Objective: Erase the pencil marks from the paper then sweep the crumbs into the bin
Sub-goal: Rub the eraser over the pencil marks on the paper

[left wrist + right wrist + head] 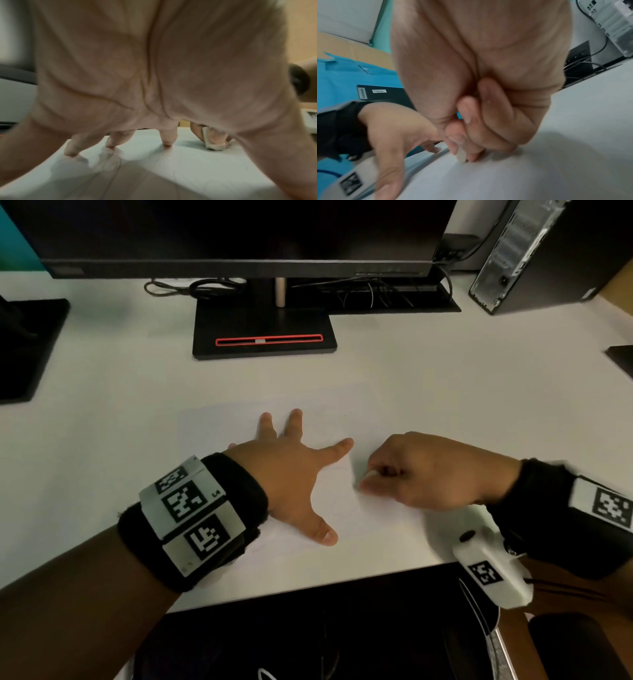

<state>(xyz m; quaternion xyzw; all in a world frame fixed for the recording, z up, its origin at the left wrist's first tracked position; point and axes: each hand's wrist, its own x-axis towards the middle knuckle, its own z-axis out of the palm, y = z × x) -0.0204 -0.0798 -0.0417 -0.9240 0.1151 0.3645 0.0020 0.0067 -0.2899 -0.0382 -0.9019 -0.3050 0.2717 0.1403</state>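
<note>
A white desk (102, 392) carries a dark monitor (233, 231) on its black stand (263, 333), with a computer tower (534, 254) at the far right. In front of the stand lies the paper (219, 422), white on white and marked with faint pencil loops (109, 169) — the left hand (291, 474) presses it flat, fingers spread and straight. Just to its right, the right hand (428, 470) pinches a small pale eraser (213, 140) between thumb and curled fingers, its tip touching the sheet.
</note>
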